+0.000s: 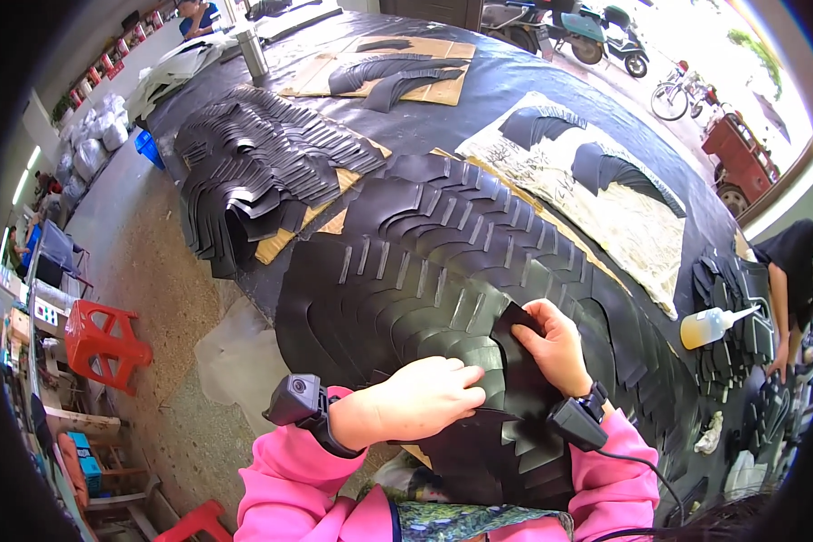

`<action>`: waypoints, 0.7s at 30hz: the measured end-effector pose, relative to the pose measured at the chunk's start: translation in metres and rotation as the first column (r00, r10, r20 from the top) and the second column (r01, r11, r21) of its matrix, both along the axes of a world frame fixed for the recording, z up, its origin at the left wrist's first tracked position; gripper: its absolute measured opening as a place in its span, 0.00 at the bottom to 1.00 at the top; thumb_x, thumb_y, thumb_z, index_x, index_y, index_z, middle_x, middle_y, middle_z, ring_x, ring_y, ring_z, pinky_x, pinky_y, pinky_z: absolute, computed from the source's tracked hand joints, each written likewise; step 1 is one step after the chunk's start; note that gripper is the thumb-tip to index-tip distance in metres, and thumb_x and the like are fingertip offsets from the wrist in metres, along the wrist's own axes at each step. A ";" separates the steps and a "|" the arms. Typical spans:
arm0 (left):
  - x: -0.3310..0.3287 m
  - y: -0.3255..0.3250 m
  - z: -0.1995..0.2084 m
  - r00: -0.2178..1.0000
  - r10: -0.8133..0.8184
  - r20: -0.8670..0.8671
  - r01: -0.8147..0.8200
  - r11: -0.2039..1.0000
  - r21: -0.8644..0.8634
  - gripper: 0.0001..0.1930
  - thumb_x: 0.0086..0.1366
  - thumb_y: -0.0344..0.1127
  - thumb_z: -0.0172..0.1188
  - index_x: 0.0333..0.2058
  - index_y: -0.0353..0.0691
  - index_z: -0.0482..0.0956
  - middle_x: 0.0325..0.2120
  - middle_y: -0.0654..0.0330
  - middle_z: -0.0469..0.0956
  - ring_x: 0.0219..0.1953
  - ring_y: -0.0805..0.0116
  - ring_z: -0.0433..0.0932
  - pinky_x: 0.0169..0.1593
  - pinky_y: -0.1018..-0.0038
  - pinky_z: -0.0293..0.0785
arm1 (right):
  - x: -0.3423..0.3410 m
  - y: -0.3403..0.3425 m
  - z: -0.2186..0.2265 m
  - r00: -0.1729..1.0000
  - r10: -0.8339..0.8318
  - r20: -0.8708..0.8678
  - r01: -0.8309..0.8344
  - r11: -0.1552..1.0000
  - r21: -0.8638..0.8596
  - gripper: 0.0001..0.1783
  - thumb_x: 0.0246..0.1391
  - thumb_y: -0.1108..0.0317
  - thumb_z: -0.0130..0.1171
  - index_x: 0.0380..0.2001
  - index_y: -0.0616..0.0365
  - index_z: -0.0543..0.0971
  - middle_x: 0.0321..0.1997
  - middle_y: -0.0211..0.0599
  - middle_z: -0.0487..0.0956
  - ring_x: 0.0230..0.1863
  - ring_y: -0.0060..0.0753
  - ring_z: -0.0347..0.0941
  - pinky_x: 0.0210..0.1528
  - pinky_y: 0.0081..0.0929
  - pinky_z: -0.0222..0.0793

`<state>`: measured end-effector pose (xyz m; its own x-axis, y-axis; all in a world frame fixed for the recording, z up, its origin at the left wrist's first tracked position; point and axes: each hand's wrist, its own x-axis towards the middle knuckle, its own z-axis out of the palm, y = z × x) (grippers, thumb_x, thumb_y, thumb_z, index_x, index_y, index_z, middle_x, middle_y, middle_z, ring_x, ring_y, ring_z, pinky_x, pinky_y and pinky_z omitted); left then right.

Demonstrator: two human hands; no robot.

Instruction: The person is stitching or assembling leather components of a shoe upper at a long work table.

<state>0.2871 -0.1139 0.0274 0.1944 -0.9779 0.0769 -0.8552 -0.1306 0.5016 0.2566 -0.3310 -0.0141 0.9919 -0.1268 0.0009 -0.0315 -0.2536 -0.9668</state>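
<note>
1. On the bench (415, 131), a near row of overlapping black pieces (334, 298) is laid out fanwise and is taken as the landmark.
2. At the right end of the near row, a dark flap (522, 372) is found. Its long axis is directed roughly toward the wearer; its lower end cannot be told apart from the black material below.
3. By the right hand (551, 343), the flap is pinched at its far end, thumb pressed against bent fingers.
4. Over the right part of the near row, the left hand (438, 393) is placed, fingers loosely curled. Whether anything is gripped cannot be told.
5. From the left hand, the flap is situated just to the right; its far end is nearer the right hand. Contact with the left fingertips cannot be confirmed.
6. Beyond the near row, to the right, a white cloth (623, 248) is noted; left of the row, a red stool (108, 339).
</note>
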 end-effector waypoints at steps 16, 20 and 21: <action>0.006 -0.012 -0.007 0.985 0.096 0.144 -0.098 0.995 0.006 0.07 0.48 0.33 0.52 0.27 0.38 0.73 0.51 0.47 0.63 0.44 0.62 0.66 0.46 0.71 0.62 | -0.003 0.006 0.009 0.999 -0.023 -0.036 0.021 0.998 -0.056 0.09 0.45 0.77 0.57 0.32 0.63 0.71 0.28 0.31 0.75 0.31 0.16 0.69 0.37 0.16 0.65; 0.010 -0.016 -0.015 0.974 0.123 0.192 -0.136 0.989 0.057 0.08 0.47 0.33 0.52 0.26 0.36 0.74 0.51 0.47 0.64 0.43 0.63 0.66 0.46 0.72 0.62 | 0.002 0.008 0.002 0.994 -0.034 0.101 0.066 0.943 -0.328 0.08 0.44 0.74 0.59 0.29 0.62 0.73 0.26 0.36 0.75 0.27 0.26 0.71 0.31 0.20 0.67; 0.009 -0.017 -0.009 0.969 0.115 0.218 -0.133 0.989 0.072 0.08 0.47 0.33 0.52 0.26 0.36 0.74 0.51 0.47 0.64 0.43 0.63 0.66 0.46 0.72 0.62 | 0.002 0.007 0.006 0.979 -0.031 0.202 0.123 0.878 -0.462 0.07 0.44 0.73 0.60 0.28 0.62 0.73 0.26 0.37 0.74 0.25 0.31 0.72 0.29 0.22 0.67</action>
